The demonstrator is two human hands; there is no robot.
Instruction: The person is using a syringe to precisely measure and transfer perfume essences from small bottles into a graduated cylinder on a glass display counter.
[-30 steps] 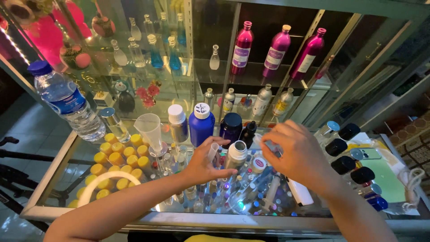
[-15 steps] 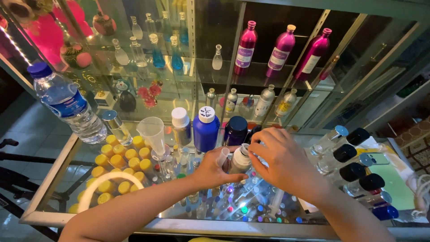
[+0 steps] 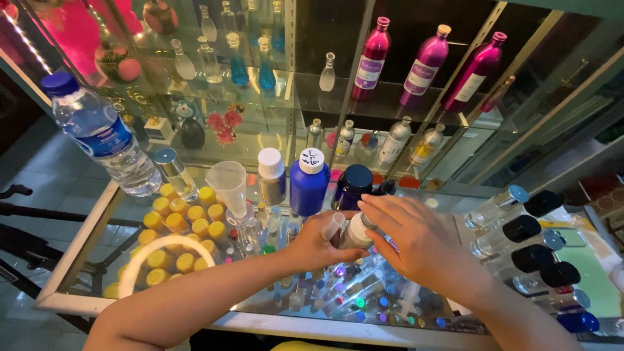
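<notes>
Since a moment ago both hands have drawn closer together over the glass-topped bench [image 3: 84,244]. Left hand [image 3: 318,244], forearm angled up from lower left, curls around a small white plastic bottle [image 3: 354,232], gripping it. Right hand [image 3: 416,244] arches over the bottle's top, fingers bent, touching it. Blue white-capped bottle [image 3: 308,185] just behind.

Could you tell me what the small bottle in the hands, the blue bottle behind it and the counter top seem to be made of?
Small bottle, held between left hand and right hand: pale and opaque, probably plastic, though mostly hidden. Blue bottle: glossy, opaque, likely plastic, with a white screw cap. Counter top: clear glass, since items below show through, in a pale frame.
</notes>
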